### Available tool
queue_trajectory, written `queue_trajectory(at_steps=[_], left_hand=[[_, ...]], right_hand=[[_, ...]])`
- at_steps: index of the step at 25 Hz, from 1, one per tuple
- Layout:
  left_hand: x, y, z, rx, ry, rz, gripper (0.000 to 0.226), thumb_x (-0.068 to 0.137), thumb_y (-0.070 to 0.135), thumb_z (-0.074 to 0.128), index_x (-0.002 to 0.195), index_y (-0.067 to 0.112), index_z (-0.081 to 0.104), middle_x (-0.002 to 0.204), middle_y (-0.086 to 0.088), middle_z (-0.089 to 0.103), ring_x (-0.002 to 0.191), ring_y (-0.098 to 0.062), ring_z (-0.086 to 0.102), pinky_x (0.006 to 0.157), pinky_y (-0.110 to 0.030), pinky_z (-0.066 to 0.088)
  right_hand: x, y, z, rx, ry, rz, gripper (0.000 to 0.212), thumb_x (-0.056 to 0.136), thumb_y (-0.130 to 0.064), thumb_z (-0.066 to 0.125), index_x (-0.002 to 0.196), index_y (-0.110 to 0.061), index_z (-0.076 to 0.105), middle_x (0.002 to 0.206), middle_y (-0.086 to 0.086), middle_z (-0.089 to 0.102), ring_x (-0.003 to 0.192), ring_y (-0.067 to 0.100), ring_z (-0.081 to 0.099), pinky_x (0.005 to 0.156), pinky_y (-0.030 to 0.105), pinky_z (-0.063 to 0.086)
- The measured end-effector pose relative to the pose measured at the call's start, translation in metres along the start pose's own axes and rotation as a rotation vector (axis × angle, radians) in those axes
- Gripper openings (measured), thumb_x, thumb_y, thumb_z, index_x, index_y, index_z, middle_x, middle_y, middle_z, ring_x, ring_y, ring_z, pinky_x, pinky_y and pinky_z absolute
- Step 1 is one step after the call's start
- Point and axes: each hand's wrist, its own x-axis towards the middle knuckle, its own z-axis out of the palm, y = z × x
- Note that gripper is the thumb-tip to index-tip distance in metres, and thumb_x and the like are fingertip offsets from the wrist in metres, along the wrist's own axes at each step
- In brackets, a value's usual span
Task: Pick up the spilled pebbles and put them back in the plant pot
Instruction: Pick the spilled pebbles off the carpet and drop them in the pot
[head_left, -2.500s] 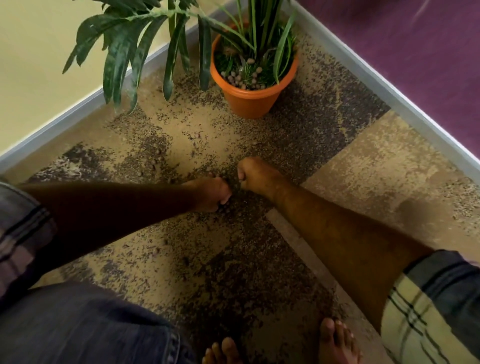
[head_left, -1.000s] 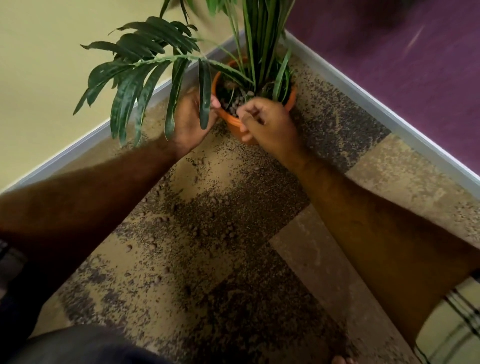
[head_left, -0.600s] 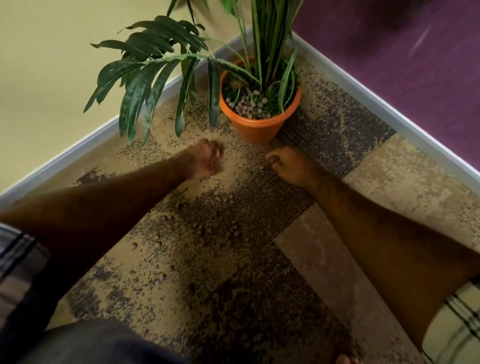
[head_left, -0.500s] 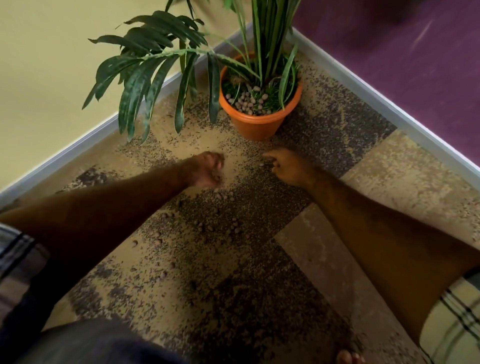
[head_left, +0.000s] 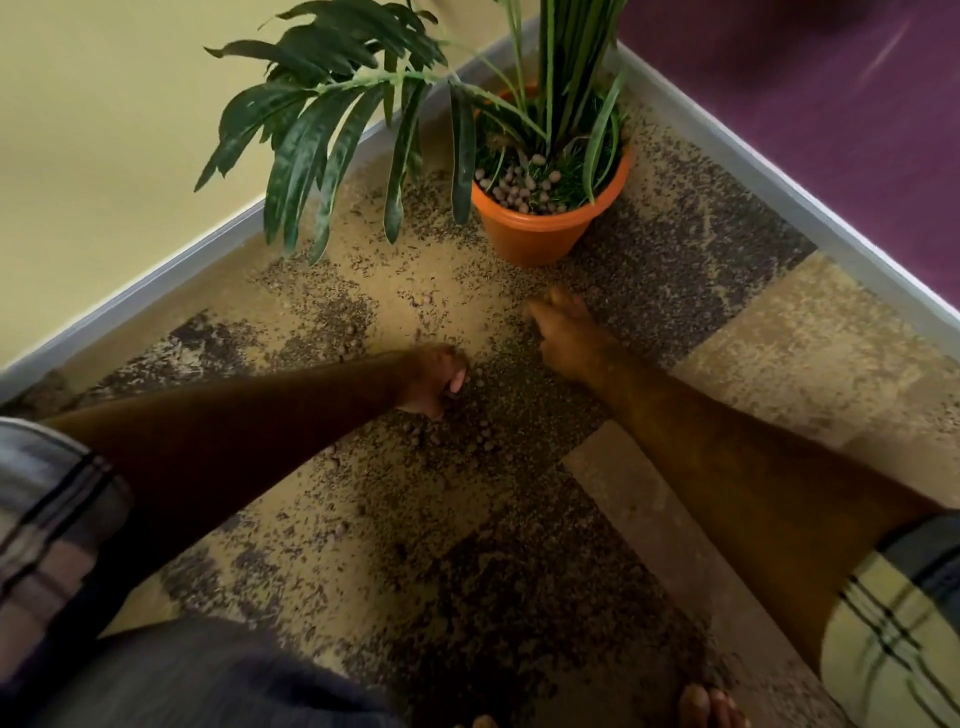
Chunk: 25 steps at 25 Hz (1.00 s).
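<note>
An orange plant pot stands in the corner, with green leaves and a heap of small pale pebbles in the pot. More small brown spilled pebbles lie scattered on the mottled carpet in front of it. My left hand is down on the carpet at the edge of that scatter, fingers curled tight over some pebbles. My right hand is low over the carpet just in front of the pot, blurred, fingers stretched toward the floor and holding nothing I can see.
A long drooping leaf frond hangs left of the pot over the floor. A grey skirting runs along both walls and meets behind the pot. My bare toes show at the bottom edge.
Both hands were at the pot's rim a second ago and have come back down to the carpet. The left hand has since drawn nearer to me, onto the pebble scatter.
</note>
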Motion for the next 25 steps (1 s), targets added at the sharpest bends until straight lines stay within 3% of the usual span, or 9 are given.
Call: queue_trajectory(at_steps=[3, 8, 11, 13, 15, 18, 21, 25], left_hand=[[-0.001, -0.001, -0.001, 0.090, -0.036, 0.048, 0.035, 0.080, 0.014, 0.075, 0.111, 0.017, 0.059, 0.107, 0.002, 0.049, 0.100, -0.019, 0.050, 0.078, -0.031, 0.044], [-0.001, -0.002, 0.000, 0.149, -0.128, 0.082, 0.039, 0.078, 0.017, 0.077, 0.114, 0.018, 0.060, 0.113, 0.000, 0.053, 0.097, -0.016, 0.048, 0.074, -0.030, 0.043], [-0.004, -0.008, 0.004, 0.087, -0.127, 0.102, 0.049, 0.074, 0.018, 0.081, 0.116, 0.019, 0.056, 0.114, -0.001, 0.052, 0.096, -0.016, 0.046, 0.064, -0.025, 0.038], [-0.007, -0.012, 0.007, 0.044, -0.129, 0.102, 0.059, 0.070, 0.021, 0.085, 0.119, 0.021, 0.053, 0.117, -0.001, 0.050, 0.102, -0.017, 0.047, 0.073, -0.029, 0.046], [-0.013, -0.018, 0.013, 0.051, -0.136, 0.089, 0.070, 0.067, 0.025, 0.088, 0.124, 0.025, 0.048, 0.125, -0.002, 0.046, 0.113, -0.021, 0.048, 0.091, -0.042, 0.051], [-0.021, -0.026, 0.029, 0.057, -0.101, 0.041, 0.081, 0.063, 0.035, 0.089, 0.127, 0.031, 0.040, 0.133, 0.001, 0.039, 0.122, -0.022, 0.043, 0.098, -0.047, 0.049], [-0.025, -0.027, 0.050, 0.004, 0.018, 0.014, 0.080, 0.059, 0.046, 0.088, 0.120, 0.033, 0.038, 0.126, 0.005, 0.036, 0.117, -0.019, 0.039, 0.094, -0.042, 0.048], [-0.023, -0.021, 0.065, -0.018, 0.081, 0.014, 0.071, 0.063, 0.053, 0.084, 0.115, 0.031, 0.041, 0.111, 0.011, 0.031, 0.107, -0.015, 0.042, 0.085, -0.035, 0.046]], right_hand=[[0.008, 0.007, -0.009, -0.037, -0.081, 0.062, 0.074, 0.092, 0.008, 0.050, 0.156, -0.024, 0.032, 0.164, 0.012, 0.014, 0.150, 0.038, 0.017, 0.121, 0.047, 0.027], [0.007, 0.002, 0.002, 0.030, -0.098, 0.007, 0.060, 0.094, 0.009, 0.051, 0.148, -0.019, 0.046, 0.163, 0.009, 0.023, 0.149, 0.030, 0.027, 0.120, 0.043, 0.031], [-0.004, -0.015, 0.021, 0.051, -0.094, -0.082, 0.063, 0.095, 0.009, 0.048, 0.150, -0.022, 0.043, 0.165, 0.010, 0.020, 0.151, 0.029, 0.021, 0.122, 0.041, 0.026], [-0.009, -0.026, 0.029, 0.048, -0.136, -0.144, 0.063, 0.096, 0.009, 0.046, 0.151, -0.022, 0.041, 0.166, 0.009, 0.015, 0.153, 0.027, 0.015, 0.123, 0.039, 0.021], [-0.014, -0.037, 0.037, 0.005, -0.181, -0.209, 0.060, 0.097, 0.005, 0.046, 0.151, -0.021, 0.042, 0.167, 0.009, 0.013, 0.154, 0.027, 0.012, 0.123, 0.038, 0.019], [-0.022, -0.047, 0.046, -0.022, -0.214, -0.288, 0.049, 0.099, -0.010, 0.051, 0.146, -0.024, 0.046, 0.162, 0.009, 0.025, 0.149, 0.030, 0.023, 0.117, 0.042, 0.030], [-0.028, -0.047, 0.055, -0.080, -0.257, -0.368, 0.048, 0.099, -0.029, 0.058, 0.144, -0.024, 0.045, 0.157, 0.008, 0.030, 0.145, 0.031, 0.028, 0.115, 0.045, 0.035], [-0.035, -0.045, 0.063, -0.140, -0.237, -0.475, 0.054, 0.089, -0.035, 0.072, 0.137, -0.026, 0.048, 0.142, 0.005, 0.040, 0.134, 0.028, 0.038, 0.098, 0.039, 0.043]])
